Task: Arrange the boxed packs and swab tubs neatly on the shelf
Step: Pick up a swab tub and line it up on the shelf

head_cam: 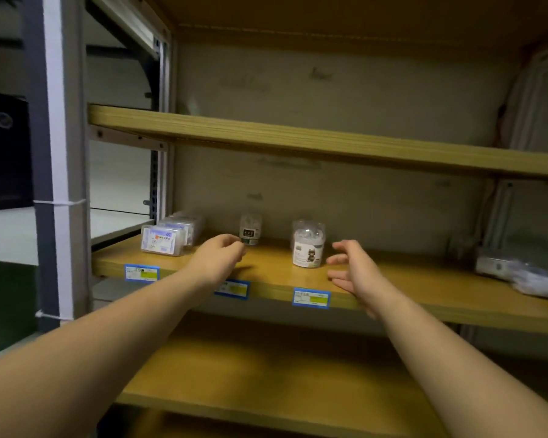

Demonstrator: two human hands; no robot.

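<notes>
On the middle wooden shelf [276,273] a row of clear boxed packs [162,240] stands at the left end. A small swab tub [250,229] with a dark label sits near the back. A larger clear swab tub [308,244] with a cartoon label stands to its right. My left hand [217,259] hovers over the shelf just in front of the small tub, fingers loosely curled and holding nothing. My right hand [353,268] is spread open just right of the larger tub, not touching it.
Blue price tags [310,298] line the shelf's front edge. Clear wrapped packs [519,271] lie at the shelf's far right. Bare wooden shelves run above [298,139] and below [282,384]. A grey metal upright [62,159] stands at the left.
</notes>
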